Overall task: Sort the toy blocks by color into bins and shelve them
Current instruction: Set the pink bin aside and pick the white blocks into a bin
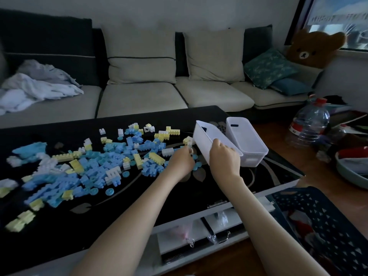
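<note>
Dark basket [326, 214], maybe clothes [298, 222] inside, near white bins [252, 161]

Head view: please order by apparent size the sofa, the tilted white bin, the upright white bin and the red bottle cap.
1. sofa
2. tilted white bin and upright white bin: they look alike, so I do not rank them
3. red bottle cap
</note>
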Demonstrator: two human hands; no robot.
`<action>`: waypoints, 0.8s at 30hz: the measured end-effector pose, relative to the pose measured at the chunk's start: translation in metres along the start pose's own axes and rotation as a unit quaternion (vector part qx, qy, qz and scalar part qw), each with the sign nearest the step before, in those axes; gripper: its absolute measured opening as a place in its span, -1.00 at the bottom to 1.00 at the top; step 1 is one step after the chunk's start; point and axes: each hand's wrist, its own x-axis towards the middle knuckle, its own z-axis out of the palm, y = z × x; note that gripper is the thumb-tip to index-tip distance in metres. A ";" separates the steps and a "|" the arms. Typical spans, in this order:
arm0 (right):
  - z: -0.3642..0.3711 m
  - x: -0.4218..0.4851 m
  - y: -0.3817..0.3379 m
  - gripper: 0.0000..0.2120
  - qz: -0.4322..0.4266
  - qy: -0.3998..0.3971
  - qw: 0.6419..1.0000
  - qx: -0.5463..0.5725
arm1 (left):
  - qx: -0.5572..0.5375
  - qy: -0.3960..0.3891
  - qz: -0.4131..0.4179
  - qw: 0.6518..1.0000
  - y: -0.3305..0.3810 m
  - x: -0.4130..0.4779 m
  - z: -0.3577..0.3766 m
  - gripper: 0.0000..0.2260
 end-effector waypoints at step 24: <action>0.042 0.028 -0.045 -0.78 -0.193 -0.151 0.969 -0.026 | 0.189 0.064 0.059 0.978 -0.082 0.042 -0.017 -0.76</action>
